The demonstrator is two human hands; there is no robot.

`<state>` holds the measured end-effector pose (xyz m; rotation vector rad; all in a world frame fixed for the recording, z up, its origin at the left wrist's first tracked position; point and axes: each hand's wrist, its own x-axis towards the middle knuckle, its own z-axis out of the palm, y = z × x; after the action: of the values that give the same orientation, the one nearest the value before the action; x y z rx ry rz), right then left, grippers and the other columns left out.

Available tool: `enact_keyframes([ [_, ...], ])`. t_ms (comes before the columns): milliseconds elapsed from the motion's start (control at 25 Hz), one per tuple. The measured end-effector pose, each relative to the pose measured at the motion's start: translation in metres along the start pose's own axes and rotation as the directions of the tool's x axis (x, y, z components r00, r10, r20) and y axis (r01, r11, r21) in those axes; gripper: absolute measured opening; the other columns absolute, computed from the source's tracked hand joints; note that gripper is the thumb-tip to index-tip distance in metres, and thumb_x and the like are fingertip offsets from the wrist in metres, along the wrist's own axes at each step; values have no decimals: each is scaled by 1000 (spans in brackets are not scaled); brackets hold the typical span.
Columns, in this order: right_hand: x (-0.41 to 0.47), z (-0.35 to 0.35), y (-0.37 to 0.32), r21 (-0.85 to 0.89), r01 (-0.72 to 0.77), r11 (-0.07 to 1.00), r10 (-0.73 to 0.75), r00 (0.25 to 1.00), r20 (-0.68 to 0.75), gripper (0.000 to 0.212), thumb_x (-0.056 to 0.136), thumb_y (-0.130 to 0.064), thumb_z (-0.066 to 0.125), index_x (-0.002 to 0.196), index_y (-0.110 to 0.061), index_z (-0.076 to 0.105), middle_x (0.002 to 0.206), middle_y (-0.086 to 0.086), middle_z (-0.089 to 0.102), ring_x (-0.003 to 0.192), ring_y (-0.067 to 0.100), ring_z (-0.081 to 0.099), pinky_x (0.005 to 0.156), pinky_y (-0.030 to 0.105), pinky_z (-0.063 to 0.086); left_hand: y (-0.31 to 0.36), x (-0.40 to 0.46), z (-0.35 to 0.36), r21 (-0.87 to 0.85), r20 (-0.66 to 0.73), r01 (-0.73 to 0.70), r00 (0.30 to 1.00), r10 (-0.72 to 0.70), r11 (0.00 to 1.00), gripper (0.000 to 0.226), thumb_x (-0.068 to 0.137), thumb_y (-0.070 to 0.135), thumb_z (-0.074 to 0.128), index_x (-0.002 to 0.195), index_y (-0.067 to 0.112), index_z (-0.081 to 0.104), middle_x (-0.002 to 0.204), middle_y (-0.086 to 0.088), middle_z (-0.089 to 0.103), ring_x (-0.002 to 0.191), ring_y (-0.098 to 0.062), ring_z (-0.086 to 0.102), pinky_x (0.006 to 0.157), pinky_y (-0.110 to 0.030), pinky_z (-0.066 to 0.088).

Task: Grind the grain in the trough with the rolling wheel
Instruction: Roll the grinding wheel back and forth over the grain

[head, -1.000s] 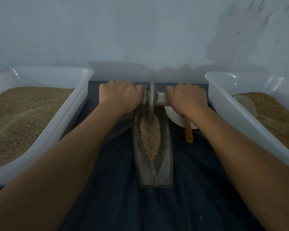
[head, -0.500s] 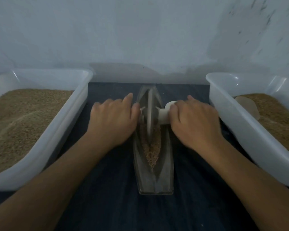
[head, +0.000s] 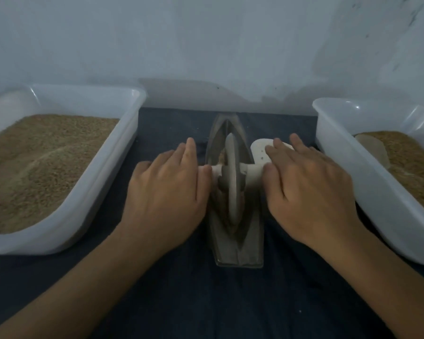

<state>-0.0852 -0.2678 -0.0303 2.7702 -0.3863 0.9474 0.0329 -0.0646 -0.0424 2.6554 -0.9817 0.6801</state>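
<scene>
A grey boat-shaped trough (head: 238, 250) lies lengthwise on the dark blue cloth between my arms. The grey rolling wheel (head: 231, 184) stands upright in its middle on a pale axle (head: 253, 172). My left hand (head: 167, 189) presses flat on the axle's left end with the fingers straight. Over the right end lies my right hand (head: 309, 189), pressing in the same way. The wheel hides most of the grain; a little of it (head: 221, 155) shows just beyond the wheel.
A white plastic bin (head: 110, 167) of brown grain stands at the left, and another bin (head: 338, 162) with grain and a pale scoop (head: 373, 149) at the right. A white spoon-like dish (head: 258, 149) lies beyond my right fingers. A pale wall rises close behind.
The wheel has rolled from the trough's far end toward me to its middle. Both hands went from curled round the axle to flat with straight fingers.
</scene>
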Motion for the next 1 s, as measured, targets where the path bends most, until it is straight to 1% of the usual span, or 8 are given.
enact_keyframes([
  [120, 57, 25, -5, -71, -146, 987, 158, 967, 200, 57, 108, -32, 25, 81, -8, 69, 102, 20, 73, 104, 37, 67, 73, 39, 45, 5, 64, 19, 75, 61, 20, 998, -25, 997, 59, 107, 43, 20, 140, 13, 58, 123, -8, 72, 106, -32, 67, 81, -44, 48],
  [280, 111, 44, -1, -10, -292, 956, 277, 893, 355, 55, 109, -31, 19, 72, -10, 54, 80, 12, 62, 78, 31, 58, 65, 37, 35, 4, 127, 35, -8, 217, 161, 964, -155, 987, 47, 108, 40, 28, 139, 21, 58, 131, -12, 67, 116, -35, 61, 83, -47, 36],
  [400, 60, 22, -9, -77, -72, 994, 86, 976, 199, 54, 106, -31, 13, 77, -16, 56, 77, 3, 59, 95, 32, 63, 63, 37, 34, -4, 67, 26, -35, 99, 76, 992, -72, 997, 53, 110, 46, 25, 143, 17, 55, 121, -7, 72, 101, -31, 67, 75, -42, 39],
  [480, 13, -2, -9, 15, -53, 998, 51, 992, 114, 51, 110, -37, 23, 101, -18, 68, 102, 6, 72, 113, 31, 66, 79, 40, 52, -5, 17, 7, -101, 12, -26, 1000, 28, 995, 58, 112, 49, 23, 155, 17, 45, 132, 1, 70, 116, -23, 66, 79, -46, 49],
  [600, -10, -13, -5, 9, -22, 1000, 21, 996, 82, 61, 110, -48, 19, 132, -17, 67, 134, 7, 69, 132, 28, 60, 103, 49, 52, -2, 1, -3, -158, 42, -46, 998, 53, 986, 60, 112, 52, 22, 160, 21, 40, 148, 6, 61, 136, -16, 56, 97, -53, 52],
  [720, 48, 13, -7, 9, -103, 995, 97, 961, 257, 61, 110, -39, 15, 115, -12, 70, 124, 10, 71, 139, 33, 51, 108, 49, 43, 2, 56, 11, -69, 162, 48, 986, -36, 996, 67, 108, 52, 19, 163, 18, 33, 153, -1, 56, 142, -25, 51, 105, -58, 44],
  [880, 116, 50, 8, 130, -341, 931, 266, 878, 398, 37, 108, -15, 27, 90, -5, 59, 76, 11, 56, 98, 35, 60, 73, 39, 40, 7, 134, 26, -20, 269, 146, 954, -135, 989, 56, 109, 44, 22, 156, 19, 40, 143, -14, 62, 132, -34, 54, 99, -52, 40],
  [1000, 81, 38, 0, -4, -129, 992, 125, 952, 280, 48, 110, -26, 23, 88, -10, 63, 89, 11, 68, 117, 38, 60, 83, 45, 49, 2, 95, 27, -38, 195, 80, 978, -71, 996, 53, 110, 44, 21, 145, 16, 49, 136, -10, 65, 124, -33, 61, 92, -49, 47],
])
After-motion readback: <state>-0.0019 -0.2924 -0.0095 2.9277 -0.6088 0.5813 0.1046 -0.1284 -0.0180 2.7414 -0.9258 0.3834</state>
